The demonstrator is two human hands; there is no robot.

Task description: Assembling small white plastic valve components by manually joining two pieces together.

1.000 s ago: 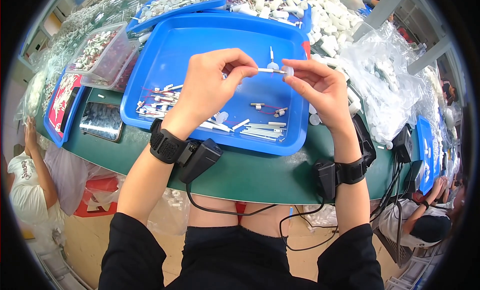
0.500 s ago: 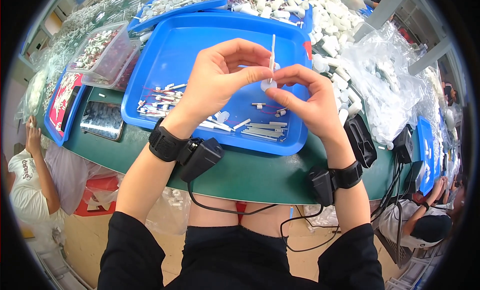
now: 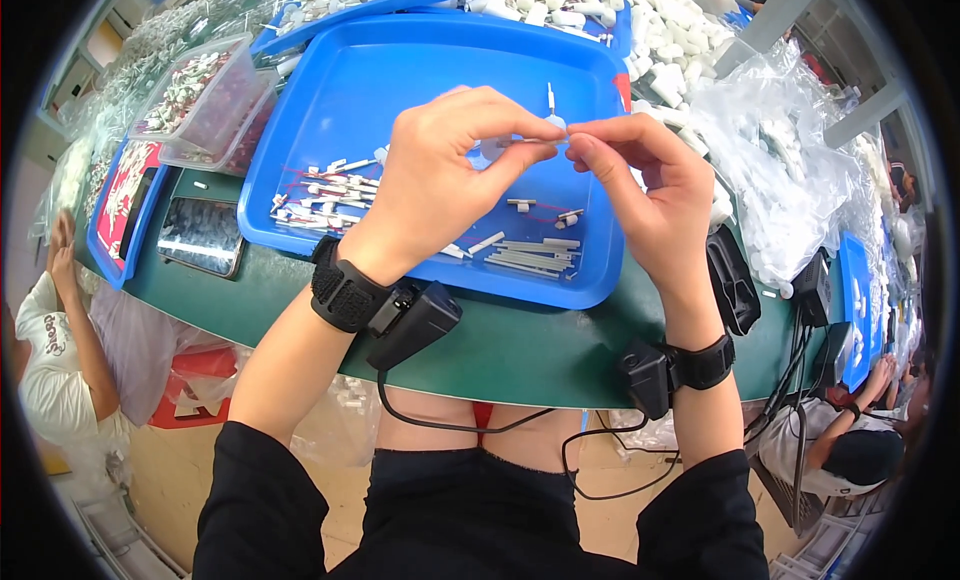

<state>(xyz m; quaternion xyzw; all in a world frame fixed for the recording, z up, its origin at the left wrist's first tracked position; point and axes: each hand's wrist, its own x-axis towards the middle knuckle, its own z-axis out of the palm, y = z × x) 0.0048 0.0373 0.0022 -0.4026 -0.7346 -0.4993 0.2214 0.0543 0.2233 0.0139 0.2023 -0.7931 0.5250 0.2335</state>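
Over the blue tray (image 3: 330,90) my left hand (image 3: 470,160) and right hand (image 3: 645,175) meet, thumbs and forefingers pinched with the tips almost touching. Just beyond the fingertips a thin white stick (image 3: 550,98) stands up, with a small pale disc at its lower end; the part between my fingers is mostly covered. A second translucent round piece (image 3: 490,149) shows behind my left thumb and forefinger. Below, in the tray, lie a row of white sticks (image 3: 530,256), a pile of white pieces with red wires (image 3: 325,198), and two small white pieces (image 3: 568,218) by my right hand.
Left of the tray are clear boxes (image 3: 185,115) of small parts and a phone (image 3: 201,236). White cylinders (image 3: 660,40) heap up behind; plastic bags (image 3: 770,170) lie at right near a black holder (image 3: 733,282). Cables run from my wrist devices (image 3: 415,325). Other people sit at both sides.
Both hands have shifted slightly right, and their fingertips have come together higher up. The white stick, earlier between my fingers, now shows less, just beyond them.
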